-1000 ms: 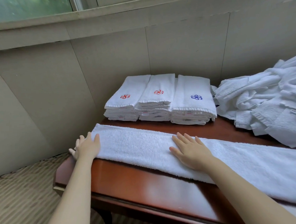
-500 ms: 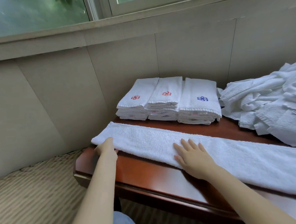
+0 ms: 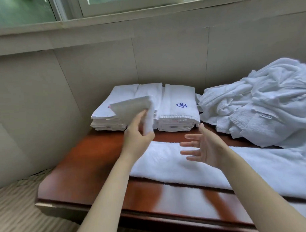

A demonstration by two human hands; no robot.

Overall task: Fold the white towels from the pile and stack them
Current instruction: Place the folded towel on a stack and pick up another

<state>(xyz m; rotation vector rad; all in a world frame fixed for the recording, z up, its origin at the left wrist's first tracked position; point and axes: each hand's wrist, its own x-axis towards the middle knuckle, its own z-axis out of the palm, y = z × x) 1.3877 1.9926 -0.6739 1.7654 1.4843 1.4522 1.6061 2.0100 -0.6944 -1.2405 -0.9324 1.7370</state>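
The left hand [image 3: 137,139] is holding up one end of the long white towel [image 3: 185,165]. Its fingers are curling round the cloth & pinching it tight, so that end is sticking up in the air, right in front of the folded stacks [image 3: 179,97]. The rest of the towel is lying flat across the brown table [image 3: 84,161] & running off to the right side. The right hand [image 3: 203,148] is hanging over the flat part w/ its fingers spread wide apart, holding nothing at all. The folded stacks are sitting at the back of the table, side by side against the wall [image 3: 95,69], approx. the same height. The stack on the right is showing a blue flower [image 3: 181,105] on top. Just beside them, on the right, the messy pile [image 3: 261,103] of white towels is waiting (all crumpled & lumpy). A window [image 3: 127,2] is running along the top, & a stripy floor [image 3: 13,216] is showing at bottom left.
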